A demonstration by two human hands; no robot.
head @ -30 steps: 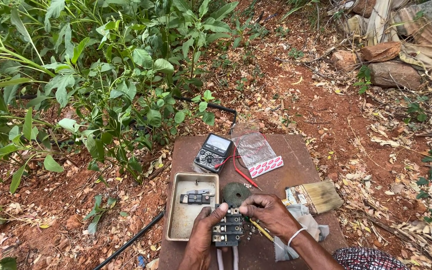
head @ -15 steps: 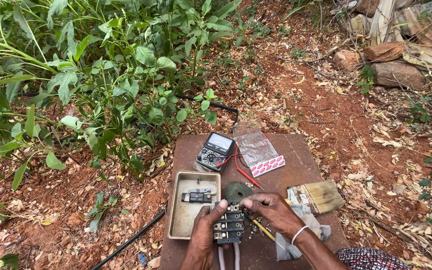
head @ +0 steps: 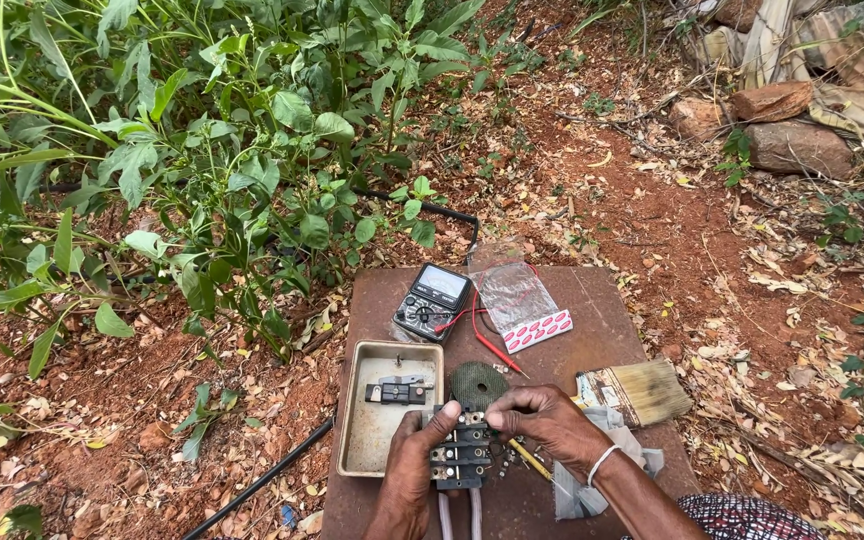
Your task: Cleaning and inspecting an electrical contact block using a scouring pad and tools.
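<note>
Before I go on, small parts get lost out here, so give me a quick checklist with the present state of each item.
1. Both hands on black terminal block: left hand and right hand grip it, ok.
2. Block over brown board: ok.
3. Beige metal tray flat beside block: ok.
4. Black multimeter on board: ok.
5. Red probe lead clear of hands: ok.
6. Screws tight: cannot tell.

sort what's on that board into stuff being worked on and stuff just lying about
In hand:
- black terminal block, held by the left hand and right hand

Lying about:
- multimeter with red probe
- open metal switch box
- paintbrush
- clear plastic bag
- dark round disc
- grey cloth
</note>
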